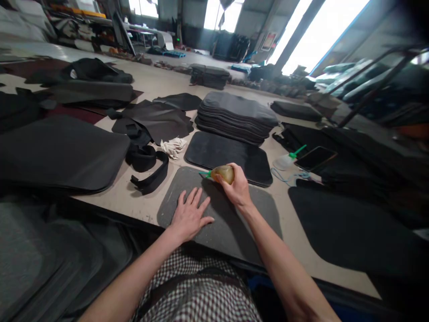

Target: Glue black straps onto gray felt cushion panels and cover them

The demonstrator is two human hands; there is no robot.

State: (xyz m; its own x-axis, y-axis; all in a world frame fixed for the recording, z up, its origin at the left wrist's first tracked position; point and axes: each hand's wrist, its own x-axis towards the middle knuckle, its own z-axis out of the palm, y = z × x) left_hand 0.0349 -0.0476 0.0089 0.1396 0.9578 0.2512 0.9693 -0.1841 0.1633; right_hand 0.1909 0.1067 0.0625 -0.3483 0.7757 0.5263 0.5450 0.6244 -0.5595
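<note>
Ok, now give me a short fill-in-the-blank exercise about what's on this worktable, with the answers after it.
1. The right hand grips a squeeze bottle with a ____ nozzle.
2. The spread hand on the gray panel is the person's ____ one.
3. In the picture, the phone lies to the ____ of the stack of dark panels.

Missing words: green; left; right.

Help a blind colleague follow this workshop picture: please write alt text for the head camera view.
A person's right grip holds a translucent yellow-brown bulb-shaped bottle with a green nozzle over a flat, dark-grey, round-cornered panel, where their left grip rests, spread flat. Beyond it, a stack of black round-cornered panels stands on a beige table.
</note>
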